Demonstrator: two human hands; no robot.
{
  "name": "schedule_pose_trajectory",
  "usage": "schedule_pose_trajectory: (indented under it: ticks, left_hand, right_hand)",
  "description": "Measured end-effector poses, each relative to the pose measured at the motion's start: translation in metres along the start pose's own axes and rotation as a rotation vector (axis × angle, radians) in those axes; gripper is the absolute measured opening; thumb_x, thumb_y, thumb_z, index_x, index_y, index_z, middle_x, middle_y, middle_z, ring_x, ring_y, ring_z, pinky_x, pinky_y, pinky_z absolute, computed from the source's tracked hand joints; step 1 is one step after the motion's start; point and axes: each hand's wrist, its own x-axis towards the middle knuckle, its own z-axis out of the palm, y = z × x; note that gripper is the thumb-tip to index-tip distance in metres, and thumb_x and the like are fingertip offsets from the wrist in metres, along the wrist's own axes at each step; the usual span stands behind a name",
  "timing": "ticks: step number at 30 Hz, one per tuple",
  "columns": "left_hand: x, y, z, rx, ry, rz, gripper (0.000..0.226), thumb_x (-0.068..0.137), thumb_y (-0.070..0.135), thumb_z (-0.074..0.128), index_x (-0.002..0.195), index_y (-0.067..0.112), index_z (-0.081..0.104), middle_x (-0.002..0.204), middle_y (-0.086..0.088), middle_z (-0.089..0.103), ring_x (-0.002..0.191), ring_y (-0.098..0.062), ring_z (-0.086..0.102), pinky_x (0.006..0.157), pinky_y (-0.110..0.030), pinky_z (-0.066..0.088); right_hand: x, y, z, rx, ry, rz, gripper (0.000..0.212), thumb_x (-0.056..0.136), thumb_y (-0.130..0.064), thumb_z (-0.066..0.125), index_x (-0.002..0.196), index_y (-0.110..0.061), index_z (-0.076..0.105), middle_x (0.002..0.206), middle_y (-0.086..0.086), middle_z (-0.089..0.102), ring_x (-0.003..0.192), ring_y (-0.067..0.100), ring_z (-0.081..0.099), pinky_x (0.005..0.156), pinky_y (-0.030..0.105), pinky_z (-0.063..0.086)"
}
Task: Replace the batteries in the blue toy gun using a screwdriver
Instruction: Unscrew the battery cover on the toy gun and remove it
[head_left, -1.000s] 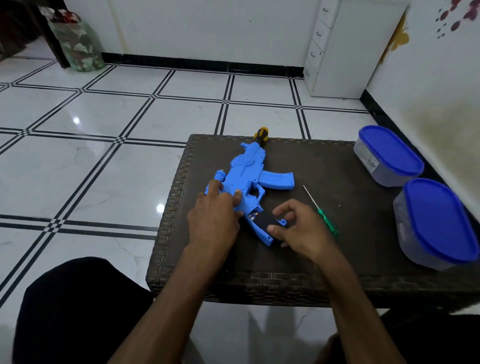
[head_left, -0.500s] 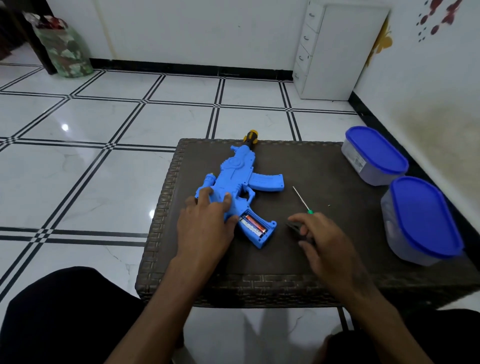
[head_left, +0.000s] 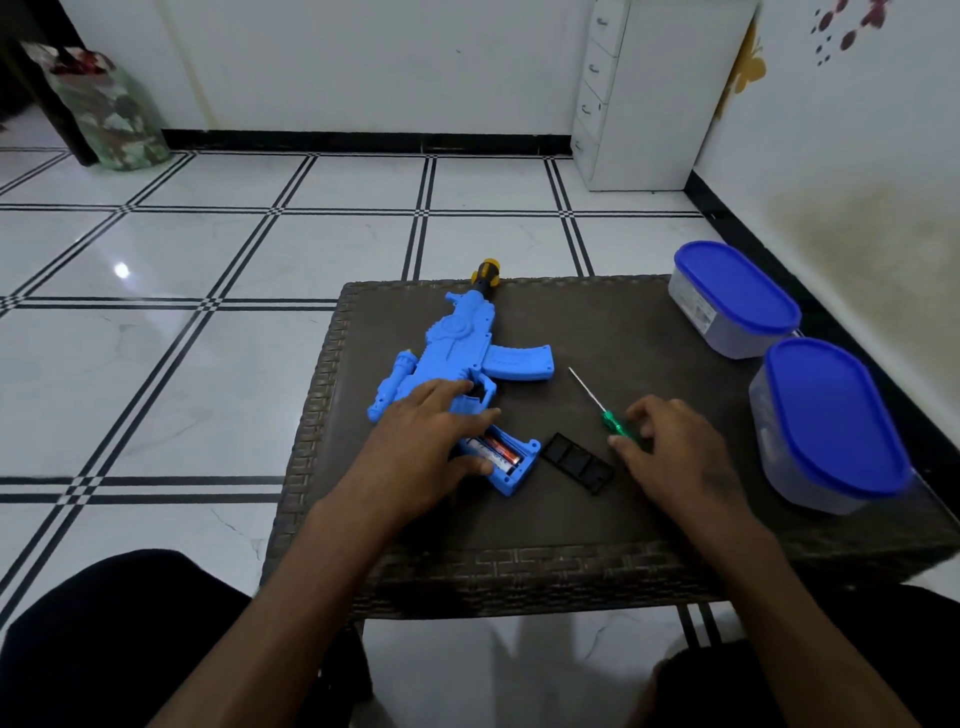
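battery cover (head_left: 576, 462) now released, right hand (head_left: 670, 447) withdrawn

Bare forearms (head_left: 291, 582), no sleeves; black trousers (head_left: 104, 639) on knees

the blue toy gun (head_left: 462, 353) lies flat, its handle open, batteries (head_left: 496, 451) showing. the green screwdriver (head_left: 602, 405) lies beside it.

Looks like a home rm: glossy white tiled floor (head_left: 208, 364) w/ black lines, low wicker table (head_left: 649, 519), white drawer unit (head_left: 649, 104), wall stickers (head_left: 743, 67).
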Motion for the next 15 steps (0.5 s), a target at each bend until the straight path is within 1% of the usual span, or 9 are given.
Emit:
schedule_pose_trajectory:
  ticks: [2, 5, 6, 8, 10, 13, 15]
  left_hand:
    - [0.001, -0.003, 0.0, 0.025, -0.025, -0.002, 0.06, 0.088, 0.052, 0.06, 0.144, 0.045, 0.039, 0.157, 0.006, 0.028, 0.147, -0.017, 0.016, 0.117, -0.043, 0.023]
    - [-0.001, -0.002, 0.001, 0.014, -0.023, -0.005, 0.058, 0.088, 0.052, 0.059, 0.143, 0.045, 0.04, 0.157, 0.008, 0.031, 0.148, -0.016, 0.015, 0.117, -0.041, 0.022]
    - [-0.001, -0.001, 0.001, -0.004, -0.017, -0.007, 0.057, 0.089, 0.051, 0.059, 0.142, 0.044, 0.041, 0.157, 0.008, 0.03, 0.149, -0.016, 0.015, 0.118, -0.039, 0.021]
    - [-0.003, 0.001, 0.0, -0.035, -0.016, -0.012, 0.055, 0.089, 0.051, 0.059, 0.141, 0.042, 0.044, 0.158, 0.007, 0.029, 0.149, -0.016, 0.014, 0.116, -0.037, 0.02]
    - [-0.004, 0.002, -0.002, -0.031, -0.03, -0.017, 0.053, 0.09, 0.052, 0.058, 0.14, 0.04, 0.046, 0.159, 0.008, 0.026, 0.149, -0.015, 0.013, 0.116, -0.036, 0.02]
    - [-0.006, 0.003, -0.004, -0.012, -0.042, -0.016, 0.05, 0.092, 0.053, 0.054, 0.14, 0.038, 0.048, 0.16, 0.009, 0.023, 0.15, -0.014, 0.011, 0.117, -0.034, 0.017]
    - [-0.007, 0.004, -0.003, -0.014, -0.04, -0.012, 0.05, 0.093, 0.053, 0.052, 0.139, 0.037, 0.049, 0.161, 0.009, 0.022, 0.15, -0.015, 0.01, 0.118, -0.033, 0.013]
  right_hand:
    - [0.003, -0.002, -0.005, 0.033, -0.01, 0.028, 0.018, 0.088, -0.027, 0.071, 0.102, -0.018, 0.065, 0.098, 0.002, 0.064, 0.089, 0.019, 0.061, 0.074, 0.031, 0.048]
    - [0.004, -0.008, -0.016, 0.261, 0.049, 0.037, 0.012, 0.09, -0.019, 0.069, 0.101, -0.018, 0.065, 0.096, -0.001, 0.064, 0.08, 0.007, 0.06, 0.065, 0.02, 0.048]
    - [0.002, -0.011, -0.019, 0.37, 0.081, 0.01, 0.014, 0.089, -0.016, 0.07, 0.102, -0.018, 0.066, 0.096, -0.001, 0.066, 0.08, 0.007, 0.062, 0.065, 0.02, 0.05]
    - [-0.005, -0.021, -0.025, 0.669, 0.098, -0.018, 0.017, 0.086, -0.008, 0.073, 0.101, -0.014, 0.069, 0.093, 0.001, 0.071, 0.078, 0.01, 0.068, 0.063, 0.024, 0.058]
    - [-0.015, -0.033, -0.028, 0.923, 0.08, -0.009, 0.018, 0.083, -0.002, 0.074, 0.099, -0.009, 0.07, 0.092, 0.002, 0.072, 0.075, 0.005, 0.069, 0.058, 0.018, 0.056]
    - [-0.024, -0.044, -0.026, 1.133, 0.074, 0.044, 0.013, 0.084, -0.005, 0.074, 0.095, -0.011, 0.072, 0.088, 0.0, 0.072, 0.068, 0.0, 0.062, 0.057, 0.014, 0.051]
    - [-0.027, -0.048, -0.025, 1.224, 0.073, 0.079, 0.009, 0.087, -0.012, 0.07, 0.094, -0.017, 0.071, 0.086, -0.004, 0.072, 0.069, -0.001, 0.061, 0.058, 0.014, 0.051]
